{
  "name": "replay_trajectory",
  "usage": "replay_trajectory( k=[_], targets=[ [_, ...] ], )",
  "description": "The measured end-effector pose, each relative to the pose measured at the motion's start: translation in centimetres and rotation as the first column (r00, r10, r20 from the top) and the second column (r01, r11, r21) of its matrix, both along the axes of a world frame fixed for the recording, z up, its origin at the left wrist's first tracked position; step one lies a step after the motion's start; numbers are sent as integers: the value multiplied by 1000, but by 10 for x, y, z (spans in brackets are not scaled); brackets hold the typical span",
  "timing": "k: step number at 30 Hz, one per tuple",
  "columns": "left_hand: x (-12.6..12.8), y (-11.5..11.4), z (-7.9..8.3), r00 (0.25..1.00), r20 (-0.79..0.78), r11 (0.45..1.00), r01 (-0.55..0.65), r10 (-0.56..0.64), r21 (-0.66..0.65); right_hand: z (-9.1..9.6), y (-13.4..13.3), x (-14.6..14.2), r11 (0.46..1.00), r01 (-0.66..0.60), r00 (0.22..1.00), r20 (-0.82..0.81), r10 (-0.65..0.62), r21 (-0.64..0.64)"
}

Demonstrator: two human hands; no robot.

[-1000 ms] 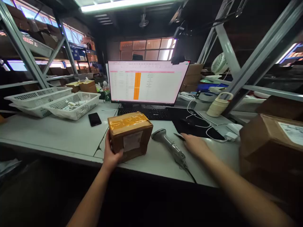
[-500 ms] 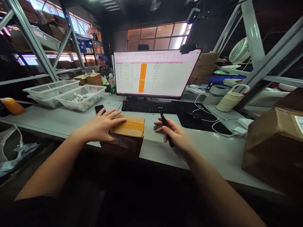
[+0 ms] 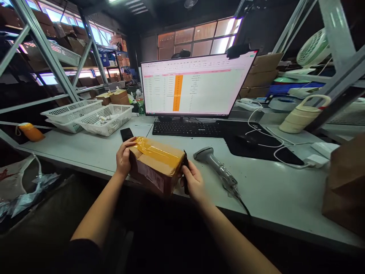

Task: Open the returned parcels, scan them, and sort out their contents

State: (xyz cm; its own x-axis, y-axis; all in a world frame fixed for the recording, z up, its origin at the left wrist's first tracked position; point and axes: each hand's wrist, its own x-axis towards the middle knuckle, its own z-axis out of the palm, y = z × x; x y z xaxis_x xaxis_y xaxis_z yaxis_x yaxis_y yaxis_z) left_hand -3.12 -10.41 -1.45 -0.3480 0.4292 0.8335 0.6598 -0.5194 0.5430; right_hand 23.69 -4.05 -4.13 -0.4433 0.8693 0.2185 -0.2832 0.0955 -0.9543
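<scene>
A taped cardboard box [image 3: 155,160] is at the front edge of the desk, turned at an angle, with yellow tape along its top and a label on its near side. My left hand [image 3: 124,158] grips its left end, thumb toward the top edge. At the right end, my right hand [image 3: 194,180] is closed around a slim black utility knife [image 3: 185,160], held upright against the box; its blade is hard to make out. A grey barcode scanner [image 3: 216,165] lies on the desk to the right of that hand. Behind the box lies a black phone [image 3: 126,134].
A monitor [image 3: 211,91] with a spreadsheet stands behind a black keyboard [image 3: 185,129]. White baskets [image 3: 107,120] are at the left, a mouse pad [image 3: 265,148] with cables at the right. A brown box [image 3: 346,182] stands at the far right, and a cream-coloured container [image 3: 299,118] behind the cables.
The box has turned and its label side shows. My left hand moved from its top to its left end. My right hand brought the knife to the box's right end, uncovering the scanner.
</scene>
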Motion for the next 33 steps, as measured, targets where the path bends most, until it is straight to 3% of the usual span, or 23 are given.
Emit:
replay_trajectory(
  k=[3,5,7,9,12,15,18,20,23,25,26,29,33],
  targets=[
    [2,13,-1,979,-73,981,-183,188,65,-6,-13,4,1000,16,1000,-5,-16,13],
    [15,8,3,944,-105,948,-305,314,89,-6,-17,9,1000,11,1000,19,-11,28],
    [41,-9,7,945,-152,956,-278,290,95,-4,-20,14,999,-7,998,59,5,40],
    [73,-31,10,947,-291,991,-131,134,29,-2,-22,19,998,-23,996,91,18,54],
    [110,-53,14,879,-466,982,-163,99,-99,-1,-24,23,996,-27,994,105,18,85],
    [122,-56,16,886,-435,973,-216,159,-85,-2,-24,25,990,-17,993,121,0,140],
    [119,-51,13,919,-364,980,-188,153,-61,-4,-23,30,949,42,989,123,-85,312],
    [117,-49,10,928,-336,983,-181,159,-33,-3,-23,36,850,133,977,76,-199,509],
    [115,-48,5,932,-318,983,-182,175,9,4,-26,46,574,213,944,-16,-328,790],
    [115,-47,3,931,-317,983,-180,182,34,13,-31,51,404,175,934,-22,-356,898],
    [114,-46,2,930,-320,983,-177,181,41,17,-33,53,346,138,932,-4,-362,928],
    [113,-44,3,930,-323,985,-166,174,51,30,-42,55,257,44,926,57,-373,965],
    [112,-42,4,934,-317,987,-156,162,46,41,-46,51,212,-14,904,103,-414,977]
  ],
)
